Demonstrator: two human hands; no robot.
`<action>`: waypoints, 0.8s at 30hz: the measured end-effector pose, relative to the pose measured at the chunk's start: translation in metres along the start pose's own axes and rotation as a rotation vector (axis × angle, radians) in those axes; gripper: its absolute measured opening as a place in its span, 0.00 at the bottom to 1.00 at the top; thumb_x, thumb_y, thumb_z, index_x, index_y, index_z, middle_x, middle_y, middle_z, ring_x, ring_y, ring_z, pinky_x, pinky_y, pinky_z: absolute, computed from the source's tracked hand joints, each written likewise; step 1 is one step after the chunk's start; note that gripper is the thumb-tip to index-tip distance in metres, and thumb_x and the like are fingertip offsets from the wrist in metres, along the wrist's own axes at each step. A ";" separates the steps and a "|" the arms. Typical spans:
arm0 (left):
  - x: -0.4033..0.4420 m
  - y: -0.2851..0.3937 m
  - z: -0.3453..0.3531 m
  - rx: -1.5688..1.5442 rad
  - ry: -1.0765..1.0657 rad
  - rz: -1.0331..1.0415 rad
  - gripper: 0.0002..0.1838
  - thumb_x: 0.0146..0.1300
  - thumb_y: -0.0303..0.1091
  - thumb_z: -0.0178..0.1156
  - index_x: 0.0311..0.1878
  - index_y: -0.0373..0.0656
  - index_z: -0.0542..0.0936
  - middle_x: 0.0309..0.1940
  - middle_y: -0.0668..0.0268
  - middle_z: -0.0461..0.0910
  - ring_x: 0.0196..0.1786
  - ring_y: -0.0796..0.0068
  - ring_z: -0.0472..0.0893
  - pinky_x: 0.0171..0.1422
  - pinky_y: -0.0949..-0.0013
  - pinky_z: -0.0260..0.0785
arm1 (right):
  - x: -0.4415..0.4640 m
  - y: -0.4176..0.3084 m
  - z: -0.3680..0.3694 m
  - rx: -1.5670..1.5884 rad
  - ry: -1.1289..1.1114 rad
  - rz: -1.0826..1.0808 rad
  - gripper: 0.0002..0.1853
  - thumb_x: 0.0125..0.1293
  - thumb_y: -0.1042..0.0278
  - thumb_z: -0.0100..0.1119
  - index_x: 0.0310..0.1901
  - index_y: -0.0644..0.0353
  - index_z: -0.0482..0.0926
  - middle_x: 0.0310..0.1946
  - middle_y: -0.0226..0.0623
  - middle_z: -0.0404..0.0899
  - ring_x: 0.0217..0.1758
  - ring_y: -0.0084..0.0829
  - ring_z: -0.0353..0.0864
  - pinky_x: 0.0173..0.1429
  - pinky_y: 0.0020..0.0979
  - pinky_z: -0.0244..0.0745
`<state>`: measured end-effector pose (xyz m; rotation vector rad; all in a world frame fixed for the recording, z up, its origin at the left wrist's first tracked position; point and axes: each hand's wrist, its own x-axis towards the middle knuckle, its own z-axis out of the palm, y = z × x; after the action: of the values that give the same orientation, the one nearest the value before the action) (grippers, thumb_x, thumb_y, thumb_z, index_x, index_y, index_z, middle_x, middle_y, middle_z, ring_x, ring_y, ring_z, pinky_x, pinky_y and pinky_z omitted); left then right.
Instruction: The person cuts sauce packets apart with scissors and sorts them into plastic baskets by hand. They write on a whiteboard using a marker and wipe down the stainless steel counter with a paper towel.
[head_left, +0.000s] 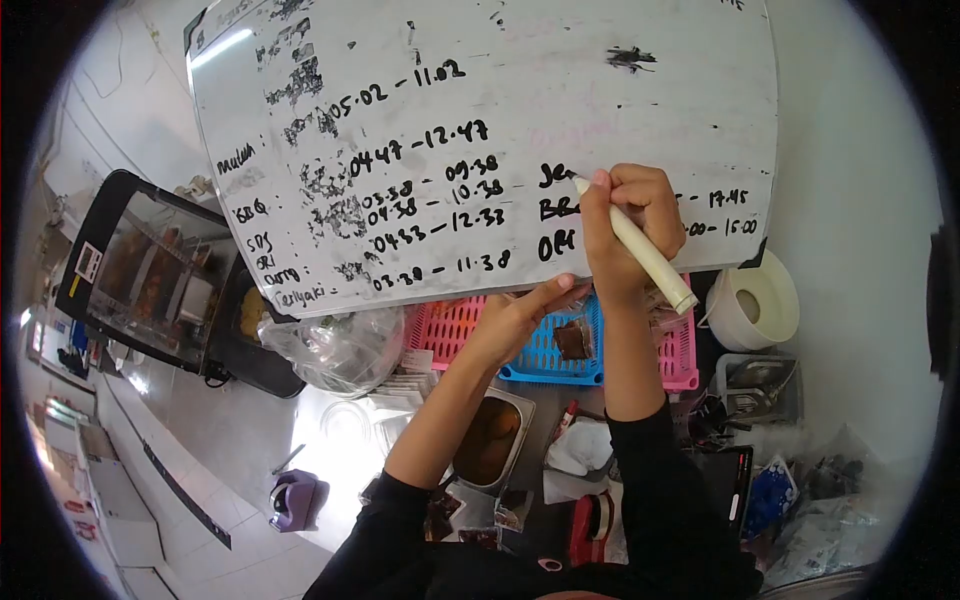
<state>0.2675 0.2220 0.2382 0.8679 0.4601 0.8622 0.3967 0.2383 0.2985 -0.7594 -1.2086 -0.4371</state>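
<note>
A whiteboard (pixel 480 230) covered in handwritten words and times fills the upper part of the view, with smudged black patches on its left side. My right hand (pixel 635 215) is closed around a white marker (pixel 650 258). The marker's tip touches the board beside the letters at right of centre, and its rear end points down and right. At the board's lower edge, my left hand (pixel 525 318) grips the rim, thumb on the front side; its other fingers are mostly hidden.
Below the board are a blue basket (pixel 545 372) holding a dark packet, pink baskets (pixel 440 325), a metal container (pixel 520 410) and a red tape dispenser (pixel 590 530). A purple tape dispenser (pixel 293 500) stands lower left. A glass display case (pixel 150 265) stands left, a white bucket (pixel 780 290) right.
</note>
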 end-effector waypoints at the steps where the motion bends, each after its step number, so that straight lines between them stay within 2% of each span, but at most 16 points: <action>1: 0.000 0.000 0.000 0.003 0.002 0.007 0.22 0.62 0.23 0.57 0.59 0.33 0.65 0.52 0.55 0.74 0.55 0.61 0.76 0.64 0.53 0.68 | 0.000 0.000 0.000 0.001 0.006 -0.002 0.11 0.55 0.83 0.62 0.26 0.62 0.67 0.28 0.37 0.76 0.23 0.19 0.72 0.24 0.20 0.69; 4: 0.003 0.000 0.001 -0.001 -0.007 0.022 0.22 0.61 0.24 0.57 0.59 0.33 0.65 0.52 0.55 0.74 0.55 0.61 0.76 0.64 0.53 0.68 | -0.001 0.000 0.001 -0.023 0.036 0.071 0.11 0.55 0.83 0.61 0.26 0.63 0.67 0.28 0.36 0.75 0.23 0.19 0.71 0.25 0.21 0.69; 16: 0.004 0.000 0.005 -0.019 0.006 0.037 0.23 0.60 0.23 0.58 0.58 0.33 0.65 0.52 0.55 0.73 0.55 0.62 0.75 0.62 0.55 0.70 | -0.004 0.008 -0.006 -0.049 0.139 0.060 0.11 0.57 0.84 0.58 0.27 0.63 0.65 0.29 0.37 0.72 0.26 0.20 0.69 0.29 0.21 0.69; 18: 0.005 -0.001 0.006 -0.020 0.007 0.051 0.23 0.60 0.23 0.58 0.58 0.32 0.65 0.52 0.54 0.73 0.55 0.61 0.75 0.62 0.55 0.70 | -0.003 0.008 -0.003 -0.027 0.155 0.115 0.11 0.58 0.84 0.58 0.27 0.63 0.65 0.29 0.37 0.72 0.26 0.21 0.69 0.29 0.22 0.69; 21: 0.003 0.001 0.010 -0.023 0.005 0.053 0.20 0.62 0.26 0.59 0.54 0.26 0.68 0.49 0.52 0.74 0.51 0.63 0.77 0.61 0.63 0.72 | -0.004 0.007 -0.005 -0.071 0.139 0.094 0.10 0.58 0.85 0.56 0.28 0.63 0.65 0.30 0.37 0.72 0.27 0.21 0.69 0.30 0.22 0.69; 24: 0.004 0.001 0.010 -0.024 0.002 0.073 0.19 0.61 0.26 0.59 0.53 0.26 0.69 0.49 0.52 0.75 0.51 0.63 0.77 0.60 0.63 0.72 | -0.004 0.008 -0.006 -0.077 0.186 0.129 0.10 0.59 0.84 0.55 0.28 0.63 0.64 0.31 0.37 0.71 0.28 0.22 0.69 0.32 0.23 0.70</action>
<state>0.2758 0.2206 0.2449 0.8662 0.4207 0.9341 0.4044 0.2391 0.2912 -0.8388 -0.9675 -0.4393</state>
